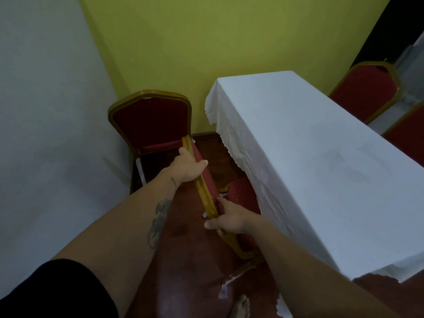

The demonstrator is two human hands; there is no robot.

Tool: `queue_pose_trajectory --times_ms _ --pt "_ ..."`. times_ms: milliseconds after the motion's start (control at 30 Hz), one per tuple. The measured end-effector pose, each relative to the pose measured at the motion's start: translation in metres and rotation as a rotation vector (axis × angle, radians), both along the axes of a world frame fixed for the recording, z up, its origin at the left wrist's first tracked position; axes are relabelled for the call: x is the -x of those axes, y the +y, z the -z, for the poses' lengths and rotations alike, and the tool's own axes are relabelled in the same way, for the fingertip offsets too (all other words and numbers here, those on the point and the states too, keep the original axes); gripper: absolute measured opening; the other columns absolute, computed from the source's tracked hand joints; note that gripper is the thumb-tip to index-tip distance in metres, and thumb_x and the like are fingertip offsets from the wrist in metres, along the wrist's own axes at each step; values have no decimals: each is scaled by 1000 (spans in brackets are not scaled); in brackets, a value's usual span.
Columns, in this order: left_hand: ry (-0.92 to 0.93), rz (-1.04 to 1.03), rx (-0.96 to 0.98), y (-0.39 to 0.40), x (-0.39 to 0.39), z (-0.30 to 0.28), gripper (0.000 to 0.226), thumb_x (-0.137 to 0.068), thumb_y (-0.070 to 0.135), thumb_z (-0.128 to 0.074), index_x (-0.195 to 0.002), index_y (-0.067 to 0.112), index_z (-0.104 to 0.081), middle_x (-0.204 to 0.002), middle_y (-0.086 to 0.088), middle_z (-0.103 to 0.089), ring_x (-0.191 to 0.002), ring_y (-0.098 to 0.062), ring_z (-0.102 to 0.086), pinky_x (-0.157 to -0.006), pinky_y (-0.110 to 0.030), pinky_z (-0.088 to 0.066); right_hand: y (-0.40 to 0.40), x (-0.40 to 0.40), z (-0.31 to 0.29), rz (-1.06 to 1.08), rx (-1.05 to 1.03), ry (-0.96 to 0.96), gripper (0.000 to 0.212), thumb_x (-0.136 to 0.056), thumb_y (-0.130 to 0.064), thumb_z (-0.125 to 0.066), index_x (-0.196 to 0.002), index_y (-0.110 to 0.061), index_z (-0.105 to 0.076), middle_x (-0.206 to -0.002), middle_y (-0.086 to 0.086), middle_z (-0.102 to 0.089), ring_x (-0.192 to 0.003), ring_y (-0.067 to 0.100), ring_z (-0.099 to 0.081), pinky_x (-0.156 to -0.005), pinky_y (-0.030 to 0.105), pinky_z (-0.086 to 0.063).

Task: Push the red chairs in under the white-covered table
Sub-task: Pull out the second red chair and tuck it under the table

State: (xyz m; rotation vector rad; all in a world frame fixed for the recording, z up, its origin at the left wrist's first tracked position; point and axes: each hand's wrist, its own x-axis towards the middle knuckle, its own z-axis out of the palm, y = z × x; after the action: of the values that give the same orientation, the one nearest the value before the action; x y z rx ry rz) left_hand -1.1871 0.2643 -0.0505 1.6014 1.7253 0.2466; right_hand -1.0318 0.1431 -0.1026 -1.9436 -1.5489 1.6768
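Note:
A long table under a white cloth (pixel 298 138) runs from the green wall toward me on the right. Beside its left side stands a red chair with a gold frame (pixel 206 180), seen edge-on; its red seat (pixel 241 193) reaches under the cloth's edge. My left hand (pixel 189 167) grips the upper part of the gold backrest frame. My right hand (pixel 228 218) holds the same frame lower down. A second red chair (pixel 151 120) stands in the corner, facing me, apart from the table.
Two more red chairs (pixel 364 88) stand on the table's far right side. A white wall (pixel 46 134) is close on the left, a green wall (pixel 206 42) behind. The floor is dark red-brown wood (pixel 183 271). A bare foot (pixel 241 306) shows at the bottom.

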Motion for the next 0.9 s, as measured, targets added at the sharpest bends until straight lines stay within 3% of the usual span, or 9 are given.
queue_pose_trajectory --times_ms 67,133,200,367,467,567,700,800,900 --pt "45 77 61 6 10 -8 89 -89 65 -49 -150 6 -23 -145 -17 -45 -122 -36 -53 -84 -40 -50 18 -13 -13 -9 29 13 103 -68 -58 -79 -155 -31 -31 -149 -3 -50 -126 28 -55 -100 50 -47" --pt "69 132 48 16 18 -21 53 -90 64 -44 -114 19 -59 -125 -13 -60 -101 -29 -61 -75 -39 -53 40 -23 -27 33 -28 6 100 -69 -62 -75 -153 -28 -35 -149 1 -47 -127 29 -53 -98 49 -46" --pt "142 163 -4 33 27 -37 35 -87 56 -49 -86 23 -62 -105 -8 -65 -88 -25 -62 -76 -39 -57 66 -29 -39 76 -108 19 92 -74 -60 -72 -152 -25 -38 -145 5 -52 -121 27 -57 -99 47 -47" --pt "266 130 -118 75 48 -84 53 -79 43 -55 -126 18 -61 -123 -6 -60 -107 -26 -57 -82 -33 -46 137 -25 -75 68 -276 19 71 -88 -50 -67 -149 -21 -43 -145 5 -49 -121 26 -53 -88 42 -51" --pt "256 62 -195 99 63 -99 58 -80 35 -52 -137 21 -56 -135 -7 -58 -119 -29 -56 -91 -35 -47 180 -14 -96 44 -405 -5 66 -86 -51 -67 -143 -22 -48 -125 3 -59 -108 22 -57 -94 44 -50" --pt "285 59 -213 119 81 -107 57 -79 34 -52 -135 23 -58 -134 -7 -60 -118 -29 -57 -95 -37 -49 214 4 -107 -3 -460 -14 72 -85 -50 -68 -145 -19 -46 -117 4 -59 -106 23 -59 -87 36 -48" --pt "309 24 -270 160 107 -110 51 -79 28 -55 -129 23 -63 -133 -7 -62 -119 -28 -58 -98 -35 -48 261 29 -116 -97 -505 -75 71 -87 -45 -68 -149 -20 -42 -133 4 -56 -106 14 -56 -77 26 -42" --pt "295 40 -298 198 126 -109 46 -81 23 -56 -127 19 -65 -131 -9 -64 -117 -28 -59 -98 -35 -49 300 47 -117 -134 -533 -149 72 -88 -39 -69 -150 -20 -39 -145 8 -49 -116 20 -55 -80 27 -42" --pt "297 65 -299 238 145 -102 43 -82 18 -56 -124 18 -66 -127 -12 -65 -115 -30 -60 -95 -35 -50 340 72 -120 -177 -537 -250 71 -87 -32 -69 -150 -19 -39 -138 9 -52 -101 16 -59 -72 28 -48"
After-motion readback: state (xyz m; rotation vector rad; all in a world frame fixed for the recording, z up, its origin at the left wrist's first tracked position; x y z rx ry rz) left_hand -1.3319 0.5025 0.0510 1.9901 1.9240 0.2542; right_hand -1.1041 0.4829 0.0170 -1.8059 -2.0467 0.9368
